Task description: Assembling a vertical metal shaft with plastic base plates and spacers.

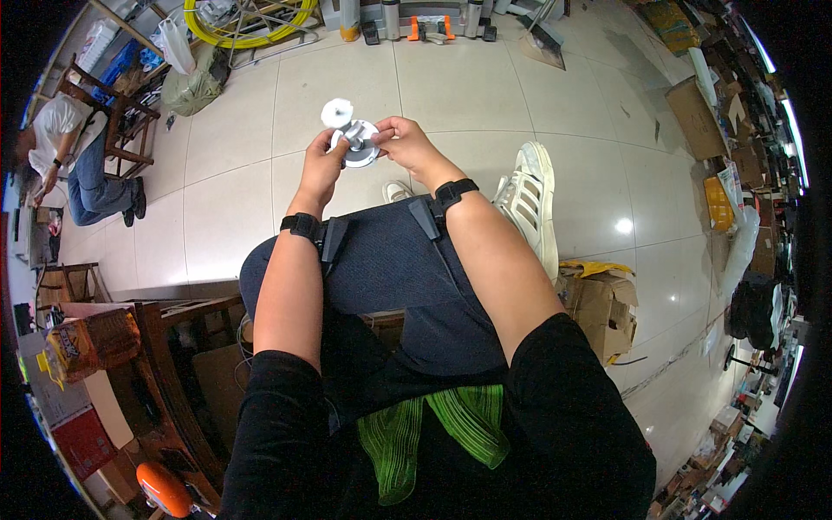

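Out in front of my raised knee, both hands hold a small white fitting [362, 158] with a round, plate-like base and a short neck. A white disc [336, 113] sits at its upper left end. My left hand [321, 168] grips the near left side, thumb over the base's edge. On the right rim, my right hand [409, 149] has its thumb and fingers closed in a pinch. What lies under the base is hidden. Black straps with small dark boxes are round both wrists.
A seated person [74, 165] is at the far left, near a wooden chair [130, 130]. Yellow coiled cable [251, 39] lies at the back. A cardboard box [602, 312] stands right of my leg. A wooden table [165, 390] is at the near left.
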